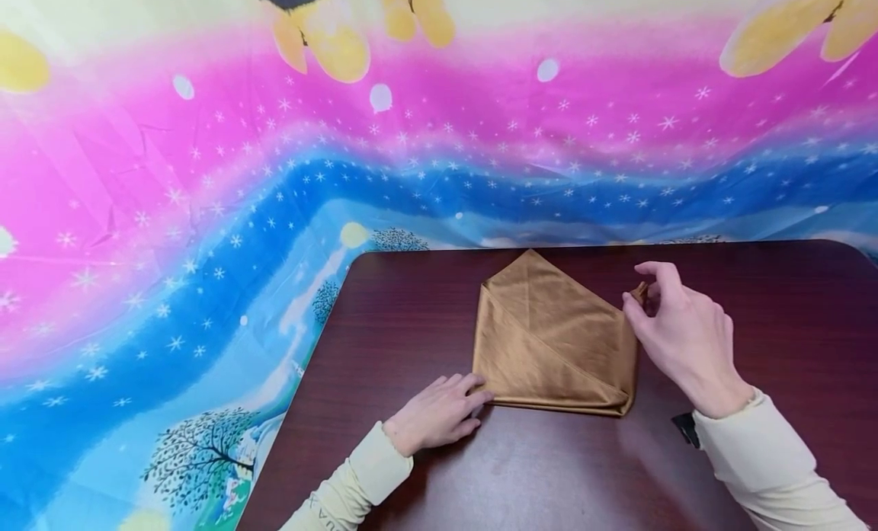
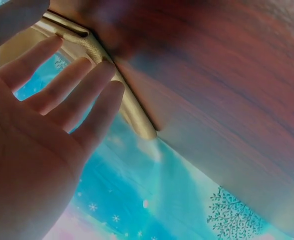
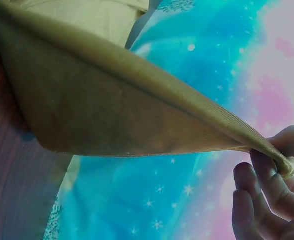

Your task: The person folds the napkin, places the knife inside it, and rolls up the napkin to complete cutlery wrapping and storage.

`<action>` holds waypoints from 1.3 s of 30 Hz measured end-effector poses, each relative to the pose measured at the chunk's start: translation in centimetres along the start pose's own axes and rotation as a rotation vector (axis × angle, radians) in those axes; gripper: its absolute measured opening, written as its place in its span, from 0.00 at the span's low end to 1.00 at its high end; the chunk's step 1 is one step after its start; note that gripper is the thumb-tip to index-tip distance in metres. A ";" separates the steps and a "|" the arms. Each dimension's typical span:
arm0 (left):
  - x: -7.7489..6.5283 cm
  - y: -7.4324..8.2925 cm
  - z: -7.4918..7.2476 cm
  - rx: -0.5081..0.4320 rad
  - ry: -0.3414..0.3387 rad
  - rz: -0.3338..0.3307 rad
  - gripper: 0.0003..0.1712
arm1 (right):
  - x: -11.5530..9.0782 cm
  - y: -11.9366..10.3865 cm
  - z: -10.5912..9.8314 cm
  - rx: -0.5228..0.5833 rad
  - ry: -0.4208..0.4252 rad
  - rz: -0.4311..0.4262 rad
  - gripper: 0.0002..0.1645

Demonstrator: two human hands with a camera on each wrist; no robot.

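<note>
A folded brown satin cloth [image 1: 549, 333] lies on the dark wooden table, one pointed corner reaching toward the back edge. My right hand [image 1: 686, 333] pinches another corner of it, raised off the table at the right side. The right wrist view shows the lifted flap of the cloth [image 3: 112, 110] stretched up to the thumb and fingers of the right hand [image 3: 281, 190]. At the front left corner my left hand [image 1: 442, 411] rests with fingers spread, the fingertips touching the cloth. In the left wrist view the left hand [image 2: 42, 140] has its fingers extended along the cloth's folded edge.
The dark table [image 1: 549, 470] has rounded back corners. A colourful printed backdrop [image 1: 439, 135] in pink and blue hangs behind it and along its left side. A small black object [image 1: 686, 428] shows at the right sleeve cuff.
</note>
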State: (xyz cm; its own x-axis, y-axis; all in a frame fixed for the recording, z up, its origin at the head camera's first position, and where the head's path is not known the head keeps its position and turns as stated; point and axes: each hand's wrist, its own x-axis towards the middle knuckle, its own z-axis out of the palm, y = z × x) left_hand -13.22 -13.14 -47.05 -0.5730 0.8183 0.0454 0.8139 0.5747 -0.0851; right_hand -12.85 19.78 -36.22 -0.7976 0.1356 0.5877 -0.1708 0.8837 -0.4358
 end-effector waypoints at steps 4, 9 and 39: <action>-0.1 -0.1 0.0 -0.010 -0.005 -0.007 0.24 | 0.0 -0.5 0.3 -0.001 -0.006 -0.027 0.22; -0.2 -0.1 0.1 -0.034 -0.022 -0.014 0.24 | -0.1 -1.1 0.7 0.003 -0.017 -0.047 0.23; -0.5 -0.5 0.5 -0.110 0.061 0.005 0.17 | -1.5 -5.3 4.8 0.075 -0.119 -0.159 0.21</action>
State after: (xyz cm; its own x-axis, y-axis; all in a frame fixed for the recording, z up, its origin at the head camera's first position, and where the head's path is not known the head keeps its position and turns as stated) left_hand -13.33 -13.85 -47.53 -0.5648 0.8184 0.1059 0.8242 0.5657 0.0242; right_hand -13.49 12.75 -38.07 -0.8195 -0.0605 0.5699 -0.3386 0.8534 -0.3963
